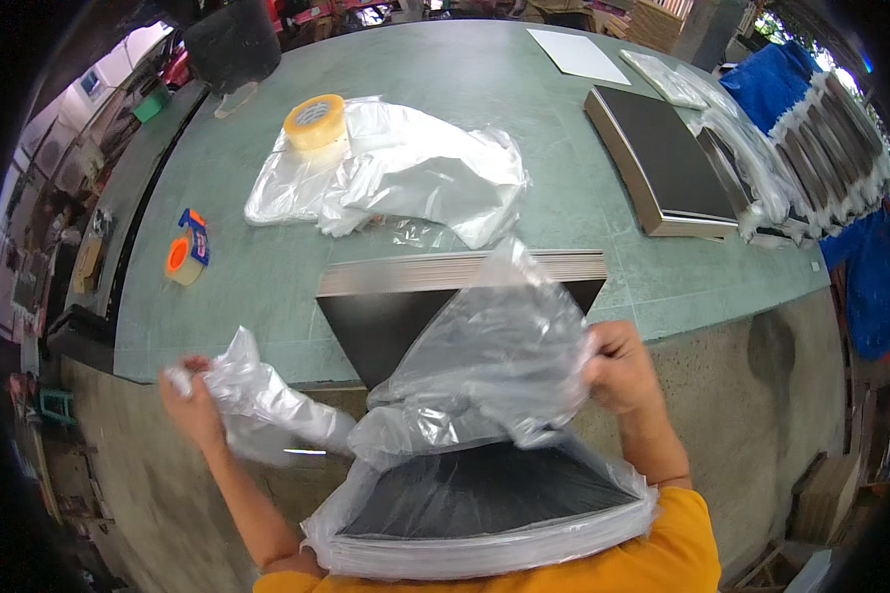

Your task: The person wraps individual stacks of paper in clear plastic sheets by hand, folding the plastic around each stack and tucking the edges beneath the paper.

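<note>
Against my body, a stack of thin black panels sits inside a clear plastic bag, whose loose mouth is stretched out toward the table. My left hand is closed on a bunched corner of the bag, off to the left. On the other side, my right hand pinches the bag's right edge, its fingers curled. Just beyond, at the table's near edge, lies another stack of black panels with pale edges, partly hidden behind the raised plastic.
On the green table lie a pile of clear bags, a tape roll on it, and a tape dispenser at left. A black panel stack and wrapped bundles occupy the right. A white sheet lies far back.
</note>
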`<state>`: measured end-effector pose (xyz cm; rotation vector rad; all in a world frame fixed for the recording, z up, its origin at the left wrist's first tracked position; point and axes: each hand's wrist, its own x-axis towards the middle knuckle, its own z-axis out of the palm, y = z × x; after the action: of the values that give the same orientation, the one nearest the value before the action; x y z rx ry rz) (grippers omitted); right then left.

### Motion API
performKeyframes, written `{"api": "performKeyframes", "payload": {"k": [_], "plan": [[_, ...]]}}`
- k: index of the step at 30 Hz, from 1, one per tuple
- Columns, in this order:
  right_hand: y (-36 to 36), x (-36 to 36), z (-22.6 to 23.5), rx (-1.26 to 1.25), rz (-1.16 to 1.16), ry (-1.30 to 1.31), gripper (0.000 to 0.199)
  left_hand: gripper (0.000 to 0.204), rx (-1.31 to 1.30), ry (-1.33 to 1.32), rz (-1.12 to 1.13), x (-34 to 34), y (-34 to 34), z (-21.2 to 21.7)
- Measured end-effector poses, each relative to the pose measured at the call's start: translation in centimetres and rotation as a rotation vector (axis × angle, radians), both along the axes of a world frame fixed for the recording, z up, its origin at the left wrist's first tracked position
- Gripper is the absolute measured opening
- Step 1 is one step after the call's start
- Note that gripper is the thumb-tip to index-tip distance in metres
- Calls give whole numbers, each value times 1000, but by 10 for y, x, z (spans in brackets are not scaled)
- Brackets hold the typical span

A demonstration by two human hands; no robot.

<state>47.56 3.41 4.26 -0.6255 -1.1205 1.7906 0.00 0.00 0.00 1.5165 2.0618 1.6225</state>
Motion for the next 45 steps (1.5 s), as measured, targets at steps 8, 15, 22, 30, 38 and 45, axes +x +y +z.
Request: {"api": "performKeyframes", "payload": {"k": [8, 15, 22, 30, 38, 45], "plan": [[0, -73, -10, -205, 53, 168, 15, 20, -407, -18, -1160, 224, 23, 77], [-5, 37, -33, -136, -142, 275, 25, 21, -629, -73, -90, 15, -7, -64], [3, -10, -16, 10, 120, -129, 19, 7, 54, -290, -242, 74, 0, 32], [0, -85, -17, -119, -23, 95, 24, 11, -370, -217, -1043, 235, 21, 73], [-5, -33, -5, 48, 33, -27, 30, 20, -264, 145, -125, 105, 41, 47], [-6, -54, 39, 796, -286, -143, 18, 49, -1280, 139, -1492, 244, 10, 104]]}}
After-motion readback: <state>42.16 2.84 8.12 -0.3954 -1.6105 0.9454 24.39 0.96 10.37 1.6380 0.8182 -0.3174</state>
